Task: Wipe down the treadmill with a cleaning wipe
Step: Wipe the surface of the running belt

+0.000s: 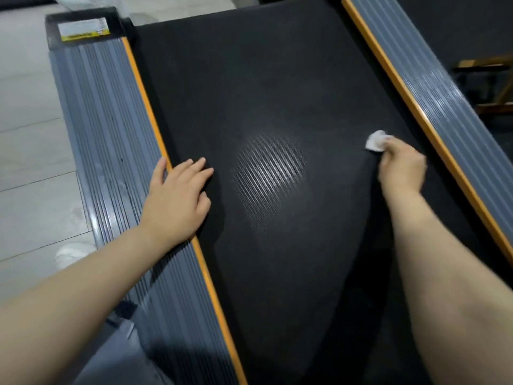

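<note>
The treadmill (277, 245) fills the view beneath you, its long axis running from your body away to the top of the picture. Its black belt (277, 79) lies between two grey ribbed side rails, the left rail (105, 151) and the right rail (444, 107), each edged on its inner side by an orange strip (150, 112). A pale sheen marks the middle of the belt; you cannot tell whether it is moisture or reflected light. Pale floor (27, 134) lies to the left of the machine.

Your left hand (177, 195) rests flat and spread, fingers apart, clasping nothing; the palm straddles the left orange strip and the fingertips lie on the belt. It looks to serve as a brace.

Your right hand (402, 168) is closed on a bunched white wipe (375, 140), which juts from the far side of the fingers and appears pressed to the belt, just inside the right orange strip. The hand is slightly blurred, so the exact contact is uncertain.

Key relation: the wipe sits at the belt's right edge, about midway along what shows of it. The unwiped-looking width lies to its left, toward the braced hand, and further belt lies ahead along the long axis. The right hand is the nearer by far, being already on the cloth; a stroke leftward across the belt would likely suit, and the right rail lies just beside for a later pass.
</note>
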The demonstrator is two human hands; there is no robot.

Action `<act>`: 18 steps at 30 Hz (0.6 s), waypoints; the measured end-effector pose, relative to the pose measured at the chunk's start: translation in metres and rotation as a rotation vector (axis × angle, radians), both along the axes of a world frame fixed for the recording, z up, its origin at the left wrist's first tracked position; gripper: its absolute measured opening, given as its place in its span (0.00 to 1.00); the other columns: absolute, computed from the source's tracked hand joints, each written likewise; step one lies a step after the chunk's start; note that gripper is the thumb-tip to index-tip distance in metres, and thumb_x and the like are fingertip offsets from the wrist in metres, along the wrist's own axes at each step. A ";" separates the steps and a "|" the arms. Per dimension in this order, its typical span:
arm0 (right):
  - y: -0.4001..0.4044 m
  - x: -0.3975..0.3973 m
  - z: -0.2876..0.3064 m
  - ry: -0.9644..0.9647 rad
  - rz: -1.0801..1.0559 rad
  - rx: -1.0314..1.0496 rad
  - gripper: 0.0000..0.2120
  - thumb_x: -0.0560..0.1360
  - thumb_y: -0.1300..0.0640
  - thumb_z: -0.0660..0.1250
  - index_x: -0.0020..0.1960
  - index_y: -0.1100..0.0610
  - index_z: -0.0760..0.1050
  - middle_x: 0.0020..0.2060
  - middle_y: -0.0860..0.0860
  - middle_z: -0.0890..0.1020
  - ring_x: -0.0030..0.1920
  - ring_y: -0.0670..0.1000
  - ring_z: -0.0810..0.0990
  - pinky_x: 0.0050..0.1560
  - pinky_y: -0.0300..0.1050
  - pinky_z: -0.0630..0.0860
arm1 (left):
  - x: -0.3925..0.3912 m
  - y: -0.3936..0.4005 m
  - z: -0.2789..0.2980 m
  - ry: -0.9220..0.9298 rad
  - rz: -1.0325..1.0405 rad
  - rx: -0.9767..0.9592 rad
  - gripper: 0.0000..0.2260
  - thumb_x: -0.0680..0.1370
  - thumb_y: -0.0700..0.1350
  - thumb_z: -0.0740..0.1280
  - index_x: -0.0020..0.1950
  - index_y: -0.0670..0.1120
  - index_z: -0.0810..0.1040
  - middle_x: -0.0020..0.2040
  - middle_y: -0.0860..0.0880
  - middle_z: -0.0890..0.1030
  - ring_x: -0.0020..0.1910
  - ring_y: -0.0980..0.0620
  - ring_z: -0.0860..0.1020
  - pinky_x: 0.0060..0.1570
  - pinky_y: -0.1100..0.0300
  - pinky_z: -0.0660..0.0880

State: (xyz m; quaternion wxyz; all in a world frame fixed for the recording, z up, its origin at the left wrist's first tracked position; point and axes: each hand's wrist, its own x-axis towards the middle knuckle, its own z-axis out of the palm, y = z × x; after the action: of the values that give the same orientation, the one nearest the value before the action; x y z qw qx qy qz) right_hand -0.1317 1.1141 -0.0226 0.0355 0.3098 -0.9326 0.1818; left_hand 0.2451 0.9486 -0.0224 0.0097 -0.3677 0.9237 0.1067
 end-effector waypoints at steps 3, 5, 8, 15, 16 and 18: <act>0.013 -0.022 -0.004 -0.081 -0.298 0.012 0.15 0.77 0.63 0.57 0.55 0.58 0.80 0.52 0.61 0.82 0.54 0.65 0.78 0.56 0.50 0.73 | 0.001 0.021 0.001 -0.009 -0.004 0.007 0.24 0.76 0.49 0.55 0.71 0.48 0.74 0.74 0.48 0.71 0.72 0.48 0.69 0.76 0.41 0.46; 0.003 0.004 -0.008 -0.048 -0.243 0.033 0.13 0.76 0.64 0.57 0.51 0.60 0.79 0.47 0.63 0.82 0.49 0.66 0.79 0.49 0.52 0.73 | 0.003 0.025 0.003 -0.006 -0.003 -0.002 0.24 0.76 0.49 0.55 0.70 0.49 0.74 0.73 0.49 0.72 0.71 0.49 0.71 0.76 0.42 0.47; -0.007 0.070 -0.016 0.045 -0.038 -0.037 0.09 0.76 0.63 0.59 0.46 0.57 0.78 0.41 0.58 0.82 0.43 0.63 0.80 0.42 0.51 0.73 | 0.002 0.022 0.005 0.019 0.014 0.008 0.24 0.76 0.48 0.54 0.70 0.49 0.74 0.73 0.51 0.72 0.71 0.51 0.71 0.76 0.43 0.47; 0.010 0.295 -0.028 -0.144 1.016 -0.164 0.12 0.79 0.64 0.61 0.57 0.62 0.81 0.58 0.55 0.82 0.61 0.55 0.79 0.67 0.47 0.72 | 0.001 0.024 0.006 0.042 0.034 0.013 0.24 0.76 0.47 0.53 0.71 0.49 0.73 0.70 0.52 0.75 0.68 0.52 0.72 0.77 0.44 0.47; 0.011 0.286 -0.029 -0.131 1.125 -0.129 0.13 0.79 0.63 0.61 0.58 0.62 0.81 0.59 0.55 0.82 0.61 0.55 0.79 0.67 0.47 0.71 | 0.001 0.024 0.006 0.041 0.036 0.013 0.24 0.76 0.47 0.53 0.71 0.49 0.73 0.70 0.52 0.75 0.68 0.52 0.72 0.77 0.44 0.47; 0.008 0.238 -0.021 -0.123 1.187 -0.116 0.13 0.78 0.63 0.60 0.57 0.58 0.81 0.59 0.53 0.82 0.61 0.53 0.79 0.67 0.47 0.72 | 0.002 0.025 0.006 0.040 0.033 0.013 0.25 0.75 0.47 0.52 0.70 0.49 0.74 0.71 0.52 0.75 0.69 0.51 0.72 0.77 0.45 0.46</act>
State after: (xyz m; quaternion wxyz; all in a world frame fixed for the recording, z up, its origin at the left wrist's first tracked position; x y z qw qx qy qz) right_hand 0.1065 1.1222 -0.0436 -0.1094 0.7643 -0.5889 0.2389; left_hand 0.2468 0.9732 -0.0167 -0.0082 -0.3806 0.9169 0.1200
